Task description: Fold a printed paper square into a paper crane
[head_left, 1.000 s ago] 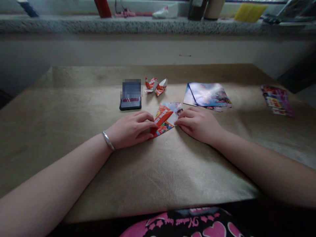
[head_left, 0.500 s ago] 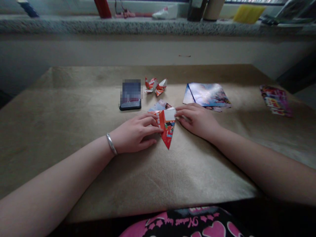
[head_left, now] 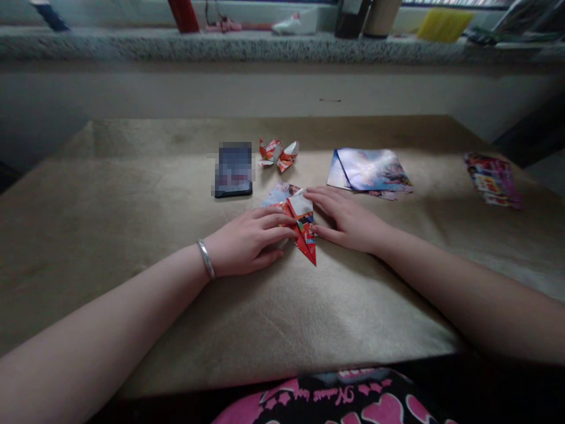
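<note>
Between my hands lies a folded piece of red printed paper (head_left: 304, 238), its sharp tip pointing toward me and a white patch at its far end. My left hand (head_left: 253, 238), with a silver bangle at the wrist, rests its outstretched fingers on the paper's left side. The fingers of my right hand (head_left: 346, 218) are spread along its right edge, the upper ones touching the white end and the thumb lower down. Just beyond, a pale blue and pink printed sheet (head_left: 279, 192) lies partly under the paper and my left fingers.
A phone (head_left: 235, 171) with a blurred screen lies behind my left hand, beside a folded red-and-white paper shape (head_left: 279, 155). Several glossy picture cards (head_left: 375, 169) lie beyond my right hand, more colourful cards (head_left: 493, 180) at far right. Bottles and a yellow item (head_left: 445, 25) stand on the sill.
The folded paper has turned, its tip swinging to the right. My left hand has shifted slightly right, and my right hand's fingers have spread along the paper's edge.
</note>
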`<state>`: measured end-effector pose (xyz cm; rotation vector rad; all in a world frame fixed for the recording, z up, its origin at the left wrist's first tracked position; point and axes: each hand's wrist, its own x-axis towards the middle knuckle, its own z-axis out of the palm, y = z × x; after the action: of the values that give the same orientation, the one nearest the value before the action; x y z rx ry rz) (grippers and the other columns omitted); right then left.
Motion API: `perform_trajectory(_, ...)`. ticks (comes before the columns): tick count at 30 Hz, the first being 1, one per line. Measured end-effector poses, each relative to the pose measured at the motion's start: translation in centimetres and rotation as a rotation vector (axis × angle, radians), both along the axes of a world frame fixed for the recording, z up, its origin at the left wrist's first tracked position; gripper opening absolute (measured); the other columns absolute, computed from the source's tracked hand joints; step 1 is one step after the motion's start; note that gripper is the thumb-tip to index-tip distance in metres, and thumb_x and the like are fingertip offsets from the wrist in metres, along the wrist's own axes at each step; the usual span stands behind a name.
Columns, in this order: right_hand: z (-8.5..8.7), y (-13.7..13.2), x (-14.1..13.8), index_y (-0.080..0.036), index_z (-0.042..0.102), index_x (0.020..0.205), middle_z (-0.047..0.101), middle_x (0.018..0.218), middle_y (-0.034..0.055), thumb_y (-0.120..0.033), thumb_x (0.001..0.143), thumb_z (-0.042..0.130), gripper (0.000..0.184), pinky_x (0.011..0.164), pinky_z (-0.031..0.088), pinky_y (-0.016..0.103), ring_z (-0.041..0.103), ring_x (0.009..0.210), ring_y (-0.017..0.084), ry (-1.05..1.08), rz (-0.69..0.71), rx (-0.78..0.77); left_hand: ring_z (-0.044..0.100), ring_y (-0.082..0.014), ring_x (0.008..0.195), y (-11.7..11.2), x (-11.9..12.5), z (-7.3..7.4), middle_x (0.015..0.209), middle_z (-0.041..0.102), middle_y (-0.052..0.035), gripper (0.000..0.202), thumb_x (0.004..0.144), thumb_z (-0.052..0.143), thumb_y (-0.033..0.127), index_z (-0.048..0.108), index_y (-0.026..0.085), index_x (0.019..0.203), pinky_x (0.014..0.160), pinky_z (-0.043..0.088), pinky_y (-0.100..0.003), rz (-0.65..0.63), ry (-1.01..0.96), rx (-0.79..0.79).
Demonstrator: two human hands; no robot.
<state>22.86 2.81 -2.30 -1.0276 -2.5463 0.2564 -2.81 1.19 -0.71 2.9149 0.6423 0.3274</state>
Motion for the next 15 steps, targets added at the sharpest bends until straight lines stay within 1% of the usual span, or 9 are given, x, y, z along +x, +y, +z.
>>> perform_trajectory(4,-0.43,0.25,0.03,-0.019,0.033,0.144,0.04,0.147,0.0145,-0.045,0.086,0.054,0.067,0.11,0.03,0.054,0.034,0.136,0.03,0.011,0.007,-0.028,0.046,-0.0269,0.124,-0.1,0.07,-0.1,0.132,0.056,-0.0064,0.036,0.084,0.052,0.02,0.058,0.019,0.119,0.106,0.041,-0.048,-0.016,-0.017,0.008)
perform_trajectory(7,-0.65,0.46,0.19,-0.018,0.031,0.144,0.04,0.147,0.0145,-0.043,0.083,0.058,0.072,0.11,0.031,0.054,0.033,0.136,0.031,0.032,0.01,-0.053,0.044,-0.0261,0.126,-0.15,0.09,-0.08,0.132,0.057,-0.0064,0.035,0.085,0.05,0.018,0.059,0.018,0.119,0.106,0.042,-0.046,-0.057,-0.022,-0.012)
perform_trajectory(10,-0.61,0.59,0.41,-0.017,0.035,0.142,0.046,0.141,0.0155,-0.038,0.082,0.06,0.068,0.108,0.033,0.052,0.04,0.132,0.03,0.096,0.039,-0.058,0.044,-0.0252,0.127,-0.13,0.05,0.01,0.133,0.056,-0.0074,0.037,0.086,0.05,0.019,0.057,0.018,0.122,0.106,0.042,-0.045,-0.066,-0.011,-0.027)
perform_trajectory(15,-0.44,0.57,0.74,-0.021,0.037,0.14,0.054,0.131,0.0141,-0.033,0.086,0.055,0.058,0.103,0.039,0.049,0.05,0.121,0.026,0.229,0.033,-0.077,0.046,-0.0242,0.127,0.05,-0.13,0.11,0.133,0.055,-0.0084,0.035,0.088,0.051,0.022,0.057,0.02,0.123,0.106,0.043,-0.045,-0.071,-0.018,-0.042)
